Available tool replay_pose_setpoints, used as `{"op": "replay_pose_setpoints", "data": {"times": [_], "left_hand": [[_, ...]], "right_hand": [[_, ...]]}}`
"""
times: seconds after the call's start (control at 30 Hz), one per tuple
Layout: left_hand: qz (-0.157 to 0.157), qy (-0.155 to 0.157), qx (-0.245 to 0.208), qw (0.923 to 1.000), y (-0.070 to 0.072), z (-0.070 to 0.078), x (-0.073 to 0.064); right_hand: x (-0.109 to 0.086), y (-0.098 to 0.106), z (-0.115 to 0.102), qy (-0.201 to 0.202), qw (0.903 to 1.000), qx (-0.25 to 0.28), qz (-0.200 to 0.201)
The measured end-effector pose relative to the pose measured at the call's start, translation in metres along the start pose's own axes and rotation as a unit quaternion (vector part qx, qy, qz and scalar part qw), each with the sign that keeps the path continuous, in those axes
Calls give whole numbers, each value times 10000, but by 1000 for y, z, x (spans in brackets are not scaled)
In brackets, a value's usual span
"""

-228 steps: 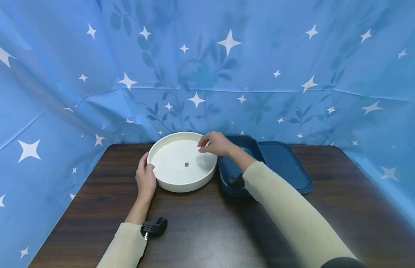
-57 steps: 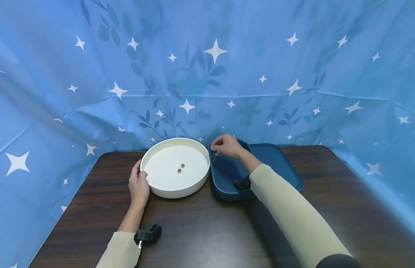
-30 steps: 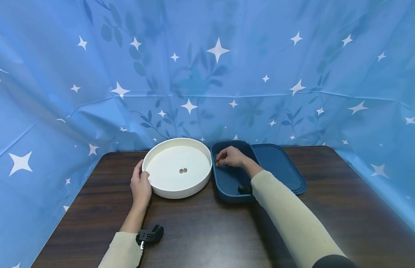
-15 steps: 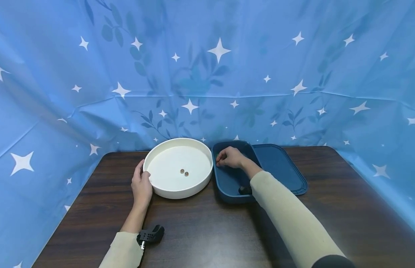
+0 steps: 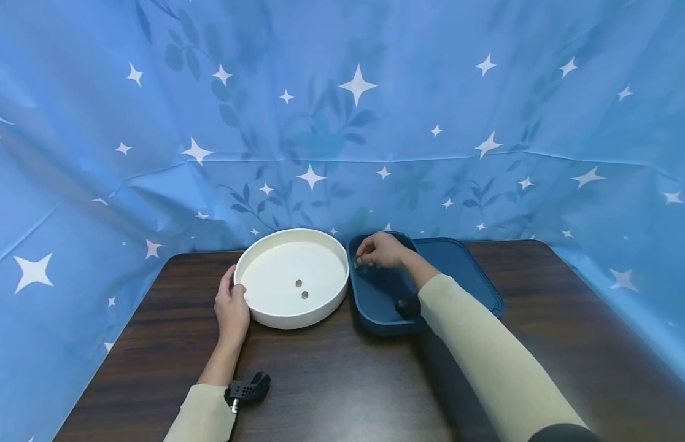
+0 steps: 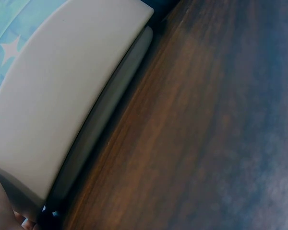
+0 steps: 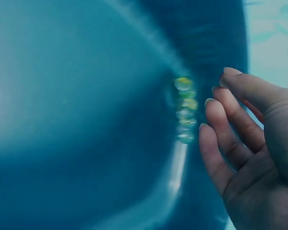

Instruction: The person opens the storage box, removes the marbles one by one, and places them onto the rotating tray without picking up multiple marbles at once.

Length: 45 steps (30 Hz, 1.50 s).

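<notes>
The left hand (image 5: pixel 232 310) grips a round white tray (image 5: pixel 293 320) near eight o'clock; two small brown rounds (image 5: pixel 305 294) lie just off its centre, toward five. At three o'clock, a deep blue plastic bin (image 5: pixel 381 328) holds green-yellow glassy beads (image 7: pixel 185 109) along its ten-o'clock wall. Picking beads seems in hand, calling for a fine pinch: the right hand (image 5: pixel 382 250) brings thumb and forefinger tips together, but anything between is hidden.
</notes>
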<state>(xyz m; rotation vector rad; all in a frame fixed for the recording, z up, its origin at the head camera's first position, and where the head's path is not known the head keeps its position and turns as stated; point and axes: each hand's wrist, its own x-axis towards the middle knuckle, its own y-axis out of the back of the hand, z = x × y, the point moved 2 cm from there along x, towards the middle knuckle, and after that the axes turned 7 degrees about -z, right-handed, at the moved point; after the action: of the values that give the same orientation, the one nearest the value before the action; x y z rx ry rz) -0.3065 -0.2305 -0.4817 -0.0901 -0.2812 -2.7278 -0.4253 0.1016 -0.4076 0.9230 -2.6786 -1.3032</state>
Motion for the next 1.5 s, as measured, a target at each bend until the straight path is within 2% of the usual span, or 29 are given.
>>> {"op": "replay_pose_setpoints", "data": {"times": [0.2,0.4,0.63,0.77,0.87,1.03,1.2,1.3,1.5], "left_hand": [[-43,12,-6,10000,2,0,-1],[-10,-24,110,9999,1,0,0],[10,-34,116,9999,4,1,1],[47,39,134,9999,5,1,0],[23,13,114,9999,4,1,0],[-78,-9,126,9999,1,-4,-1],[-34,73,143,9999,0,-6,-6],[-27,7,126,9999,0,-5,-6],[36,-73,87,9999,-1,-1,-3]], "right_hand": [[-4,9,-20,409,9991,50,131],[-15,2,-56,749,9955,431,384],[-13,-26,-85,841,9903,889,652],[-10,-45,-95,879,9875,876,970],[-7,-59,-98,893,9848,986,1119],[3,-84,-96,911,9795,1425,1093],[5,-99,-92,842,9804,1158,1354],[3,-101,-96,828,9796,962,1558],[2,-102,-102,792,9816,403,1693]]}}
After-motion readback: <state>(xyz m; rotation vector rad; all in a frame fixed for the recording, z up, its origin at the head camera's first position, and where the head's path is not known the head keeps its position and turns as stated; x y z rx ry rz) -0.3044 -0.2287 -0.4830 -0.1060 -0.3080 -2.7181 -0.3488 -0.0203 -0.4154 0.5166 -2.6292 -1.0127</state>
